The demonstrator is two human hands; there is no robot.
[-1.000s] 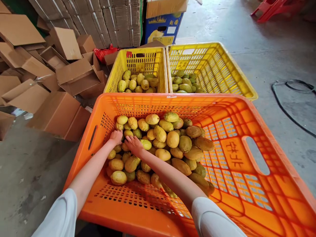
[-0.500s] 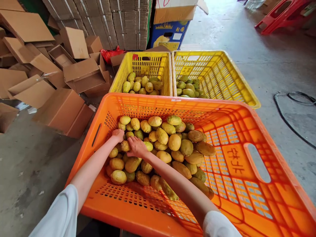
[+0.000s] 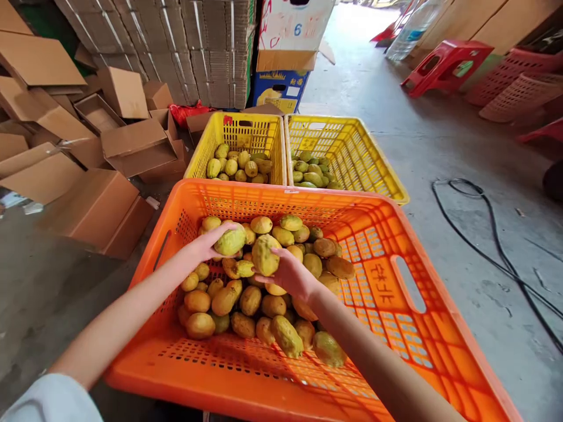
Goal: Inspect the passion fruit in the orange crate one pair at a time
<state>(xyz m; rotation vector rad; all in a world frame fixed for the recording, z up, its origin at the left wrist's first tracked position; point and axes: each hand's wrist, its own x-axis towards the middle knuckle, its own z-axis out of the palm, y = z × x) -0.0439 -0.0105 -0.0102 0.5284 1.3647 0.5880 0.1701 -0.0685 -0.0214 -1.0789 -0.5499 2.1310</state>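
Note:
My left hand (image 3: 210, 241) is closed around a yellow-green papaya (image 3: 230, 241), held just above the pile. Close by on its right, my right hand (image 3: 292, 274) grips another papaya (image 3: 265, 255), a knobbly yellow one, with the fingers under it and the thumb at its side. Below both hands, many loose papayas (image 3: 250, 300), yellow to brownish green, lie heaped on the left side of a large orange plastic crate (image 3: 378, 275). My forearms reach in over its near side and hide part of the heap.
Behind the orange crate stand two yellow crates, the left one (image 3: 285, 158) and the right one (image 3: 387, 176), both with similar fruit. Cardboard boxes (image 3: 88, 205) litter the floor at left. A black cable (image 3: 495, 234) and a red stool (image 3: 448, 67) are on the right.
Both hands have come up from the pile, each now with a papaya in it; the right hand has moved rightward. The view has shifted, showing more floor at right.

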